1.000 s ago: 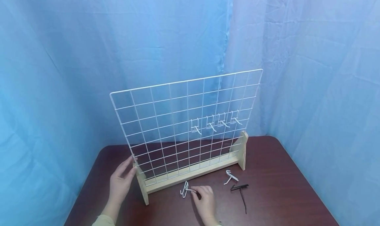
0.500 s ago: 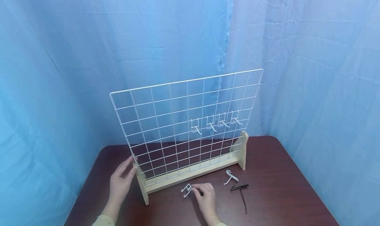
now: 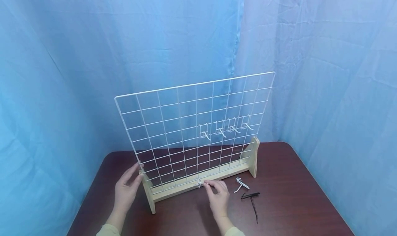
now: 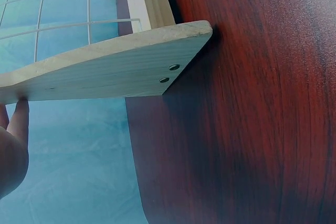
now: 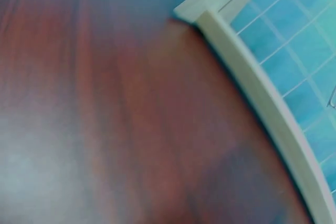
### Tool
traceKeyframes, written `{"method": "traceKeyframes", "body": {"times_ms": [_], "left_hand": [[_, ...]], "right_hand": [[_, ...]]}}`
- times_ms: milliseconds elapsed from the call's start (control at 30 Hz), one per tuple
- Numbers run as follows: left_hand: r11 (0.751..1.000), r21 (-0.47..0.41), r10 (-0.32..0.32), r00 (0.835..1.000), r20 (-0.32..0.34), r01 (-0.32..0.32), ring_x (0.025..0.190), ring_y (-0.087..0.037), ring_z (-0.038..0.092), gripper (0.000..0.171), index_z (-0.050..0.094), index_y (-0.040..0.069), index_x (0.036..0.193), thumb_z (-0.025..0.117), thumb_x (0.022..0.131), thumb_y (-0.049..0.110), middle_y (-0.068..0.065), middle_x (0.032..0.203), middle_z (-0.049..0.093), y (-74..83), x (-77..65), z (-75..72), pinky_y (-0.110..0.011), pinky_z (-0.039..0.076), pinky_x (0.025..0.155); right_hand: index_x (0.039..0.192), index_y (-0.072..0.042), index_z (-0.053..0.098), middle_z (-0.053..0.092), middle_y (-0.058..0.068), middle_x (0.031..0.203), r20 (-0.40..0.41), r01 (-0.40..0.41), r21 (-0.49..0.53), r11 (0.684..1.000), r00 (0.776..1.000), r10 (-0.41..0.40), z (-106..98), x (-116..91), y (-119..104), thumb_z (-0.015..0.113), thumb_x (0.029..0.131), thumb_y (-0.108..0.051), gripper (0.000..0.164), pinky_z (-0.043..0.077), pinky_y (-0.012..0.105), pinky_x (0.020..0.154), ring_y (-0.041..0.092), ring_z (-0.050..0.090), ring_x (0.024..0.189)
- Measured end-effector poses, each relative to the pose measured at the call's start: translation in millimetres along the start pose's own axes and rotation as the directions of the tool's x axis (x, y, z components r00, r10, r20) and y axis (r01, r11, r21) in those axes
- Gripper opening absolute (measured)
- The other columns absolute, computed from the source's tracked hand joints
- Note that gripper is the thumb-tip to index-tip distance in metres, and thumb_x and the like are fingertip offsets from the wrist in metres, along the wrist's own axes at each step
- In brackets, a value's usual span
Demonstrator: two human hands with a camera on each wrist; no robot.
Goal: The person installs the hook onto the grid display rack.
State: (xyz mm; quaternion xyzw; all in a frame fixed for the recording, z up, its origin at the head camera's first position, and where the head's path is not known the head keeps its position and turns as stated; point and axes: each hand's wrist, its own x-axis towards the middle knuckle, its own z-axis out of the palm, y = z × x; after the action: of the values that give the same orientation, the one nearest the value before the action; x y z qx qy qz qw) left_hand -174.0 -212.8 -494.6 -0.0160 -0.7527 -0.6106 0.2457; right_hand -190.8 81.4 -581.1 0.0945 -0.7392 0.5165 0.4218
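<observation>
A white wire grid panel [image 3: 186,116] stands in a pale wooden base [image 3: 183,188] on the table. My left hand [image 3: 126,187] holds the rack at its left edge, by the top of the wooden side piece [image 4: 121,66]; in the left wrist view the fingers [image 4: 20,121] touch that piece. With thumb and fingertips my right hand [image 3: 218,196] pinches a white wire hook [image 3: 199,183], just in front of the base. The right wrist view shows no hand. Several white hooks [image 3: 221,131] hang in a row on the right half of the grid.
One white hook [image 3: 241,185] lies on the dark red-brown table [image 3: 291,194], right of my right hand. Close by it lies a black hook [image 3: 252,203] with a long stem. Blue curtains [image 3: 173,39] surround the table at the back and sides.
My right hand has lifted the white hook up and forward from low over the table toward the grid, turning it on the way. The left hand has stayed in place.
</observation>
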Motion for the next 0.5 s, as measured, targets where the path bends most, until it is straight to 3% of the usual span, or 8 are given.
{"method": "traceKeyframes", "body": {"times_ms": [233, 367, 500], "left_hand": [[1.0, 0.015, 0.017, 1.0, 0.01, -0.017, 0.111, 0.007, 0.055, 0.045, 0.061, 0.0, 0.132, 0.068, 0.089, -0.008, -0.011, 0.123, 0.067, -12.9, 1.3, -2.1, -0.013, 0.05, 0.09], [0.999, 0.029, 0.014, 1.0, 0.008, -0.014, 0.111, 0.007, 0.055, 0.046, 0.061, 0.001, 0.132, 0.069, 0.088, -0.007, 0.002, 0.121, 0.068, -14.7, 1.8, -2.4, -0.013, 0.05, 0.09], [0.999, 0.037, 0.009, 1.0, 0.008, -0.01, 0.111, 0.007, 0.055, 0.046, 0.061, 0.001, 0.132, 0.069, 0.088, -0.007, 0.005, 0.12, 0.068, -14.7, 2.1, -2.5, -0.013, 0.05, 0.09]], "right_hand": [[0.079, 0.005, 0.073, 0.069, 0.015, 0.073, -0.093, -0.002, 0.087, 0.996, 0.996, 0.01, -7, 37, -58, 0.079, 0.069, 0.019, 0.019, 0.047, 0.02, 0.065, 0.028, 0.057, 0.07], [0.08, 0.005, 0.073, 0.07, 0.015, 0.075, -0.113, 0.006, 0.098, 0.995, 0.994, 0.005, -6, 48, -69, 0.078, 0.07, 0.019, 0.018, 0.047, 0.026, 0.066, 0.029, 0.057, 0.072], [0.081, 0.003, 0.074, 0.07, 0.013, 0.075, -0.124, 0.013, 0.084, 0.996, 0.992, -0.003, -5, 58, -77, 0.079, 0.071, 0.017, 0.018, 0.047, 0.024, 0.07, 0.03, 0.059, 0.076]]}}
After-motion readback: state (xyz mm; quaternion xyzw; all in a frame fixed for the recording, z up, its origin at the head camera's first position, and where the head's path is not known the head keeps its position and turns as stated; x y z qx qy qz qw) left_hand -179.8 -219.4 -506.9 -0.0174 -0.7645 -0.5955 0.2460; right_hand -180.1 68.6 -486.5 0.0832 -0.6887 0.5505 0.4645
